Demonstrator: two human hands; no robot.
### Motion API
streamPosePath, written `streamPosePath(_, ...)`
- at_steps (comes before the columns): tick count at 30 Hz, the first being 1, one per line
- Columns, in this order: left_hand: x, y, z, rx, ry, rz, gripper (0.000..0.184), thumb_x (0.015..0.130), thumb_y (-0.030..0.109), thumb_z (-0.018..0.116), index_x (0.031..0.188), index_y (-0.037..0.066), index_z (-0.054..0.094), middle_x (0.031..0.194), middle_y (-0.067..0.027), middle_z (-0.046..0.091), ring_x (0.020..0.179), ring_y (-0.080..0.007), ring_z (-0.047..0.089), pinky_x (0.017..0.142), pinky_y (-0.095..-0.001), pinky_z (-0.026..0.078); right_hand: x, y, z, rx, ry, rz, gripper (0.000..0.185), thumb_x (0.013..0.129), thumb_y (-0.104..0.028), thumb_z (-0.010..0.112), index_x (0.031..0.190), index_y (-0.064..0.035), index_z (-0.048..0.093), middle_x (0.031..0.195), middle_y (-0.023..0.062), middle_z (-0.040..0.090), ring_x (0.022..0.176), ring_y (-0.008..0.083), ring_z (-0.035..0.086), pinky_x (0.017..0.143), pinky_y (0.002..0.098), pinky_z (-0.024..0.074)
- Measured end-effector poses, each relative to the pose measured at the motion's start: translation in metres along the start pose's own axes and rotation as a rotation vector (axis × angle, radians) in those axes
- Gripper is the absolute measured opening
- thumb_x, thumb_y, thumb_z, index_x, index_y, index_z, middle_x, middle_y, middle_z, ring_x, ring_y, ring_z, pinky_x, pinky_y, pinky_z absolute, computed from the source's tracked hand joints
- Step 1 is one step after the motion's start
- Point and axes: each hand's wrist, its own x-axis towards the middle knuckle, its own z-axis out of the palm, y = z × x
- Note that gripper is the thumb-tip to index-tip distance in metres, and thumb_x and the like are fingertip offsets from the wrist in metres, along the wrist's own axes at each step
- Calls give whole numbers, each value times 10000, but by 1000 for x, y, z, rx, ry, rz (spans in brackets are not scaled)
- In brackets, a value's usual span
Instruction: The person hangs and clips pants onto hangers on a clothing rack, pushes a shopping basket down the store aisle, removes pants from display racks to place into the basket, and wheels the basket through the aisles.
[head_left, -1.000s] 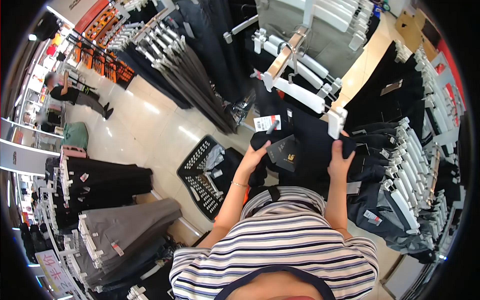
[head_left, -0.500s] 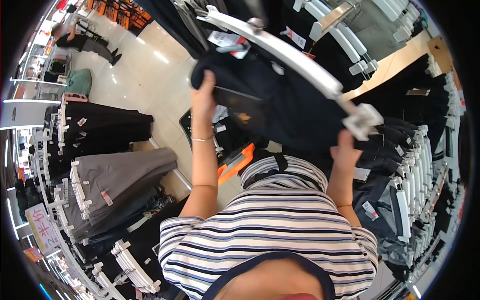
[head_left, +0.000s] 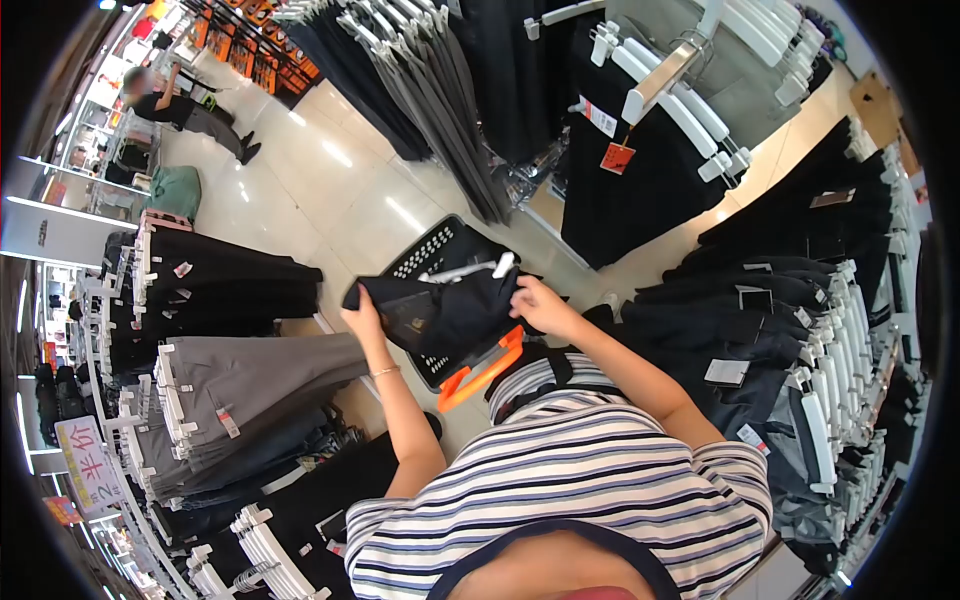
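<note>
A folded black garment (head_left: 468, 306), apparently trousers, hangs between my hands over a black shopping basket (head_left: 432, 240). My left hand (head_left: 364, 318) grips its left end, thumb on top. At the right end, my right hand (head_left: 543, 306) pinches the cloth with bent fingers. A white hanger (head_left: 470, 270) lies along the garment's far edge. A dark see-through panel with a small gold mark (head_left: 412, 318) shows on the cloth near my left hand. The basket's orange handle (head_left: 485, 375) lies on the side near my body. What is inside the basket is mostly hidden.
Racks of grey trousers (head_left: 262, 380) and black clothes (head_left: 225, 275) stand on the left. More black garments on white hangers (head_left: 820, 345) fill the right. Ahead hang grey and black trousers (head_left: 445, 95). A person (head_left: 195, 115) stands far off on the tiled floor (head_left: 340, 190).
The black garment and its hanger have come down over the basket, nearer its opening. My right hand has moved left and forward, my left hand lower. The view has shifted, showing more racks ahead.
</note>
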Motion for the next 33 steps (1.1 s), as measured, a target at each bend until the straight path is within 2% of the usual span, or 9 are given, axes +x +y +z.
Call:
streamPosePath(3,-23,-74,0,134,32,-120,253,788,137,666,884,-95,635,810,-113,662,695,-170,603,650,-320,481,-26,-21,-21,97,-11,100,438,895,-113,493,1284,2,327,1033,151,600,814,166,625,701,283,477)
streamPosePath(5,-48,-83,4,327,-51,-417,251,732,119,673,867,-90,640,796,-123,659,677,-172,603,636,-341,485,-41,-22,-43,120,103,121,443,895,-106,474,1301,-27,316,1043,149,596,813,177,625,682,289,484)
streamPosePath(7,-66,-197,4,301,-150,-699,296,692,93,633,925,-88,626,824,-130,656,677,-190,607,640,-349,487,-54,-14,-69,14,327,58,406,912,-126,458,1296,-57,343,1074,134,591,858,166,609,756,283,458)
streamPosePath(11,-111,-199,25,131,-181,-935,370,684,66,562,1025,-75,576,851,-134,626,669,-220,599,589,-346,475,-82,-12,-116,66,743,-32,377,891,-60,439,1264,-52,384,1062,135,583,818,157,594,735,272,451)
streamPosePath(13,-111,-213,42,255,-263,-1067,269,710,132,549,938,-6,577,765,-85,562,598,-177,527,463,-305,348,-92,-29,-130,85,851,-51,385,893,-58,434,1269,-29,360,1078,142,572,837,153,587,735,255,442)
streamPosePath(15,-112,-174,68,234,-443,-1021,223,760,149,518,951,41,558,834,-79,572,789,-215,578,721,-451,380,-96,-36,-142,69,943,-160,391,897,-60,430,1276,-20,344,1081,143,570,840,151,585,736,251,440)
streamPosePath(21,-107,-119,170,77,-703,-811,232,846,244,533,1021,93,563,873,-8,598,733,-109,576,517,-252,380,-86,-68,-176,-108,1150,-356,510,878,-102,540,1315,-15,292,1216,174,463,1002,204,536,852,299,433)
streamPosePath(31,-142,6,251,-135,-1020,-577,206,892,148,488,1034,12,552,923,-63,609,762,-129,582,629,-231,420,-66,-107,-200,-670,1378,-291,445,821,-210,640,1143,13,429,1071,160,448,1000,279,424,903,375,338)
streamPosePath(33,-148,5,252,-53,-1125,-551,275,915,277,464,1088,77,539,1062,-52,609,915,-150,584,772,-298,423,-59,-112,-198,-562,1406,-374,413,821,-218,643,1098,10,437,1014,158,458,980,284,426,888,364,341)
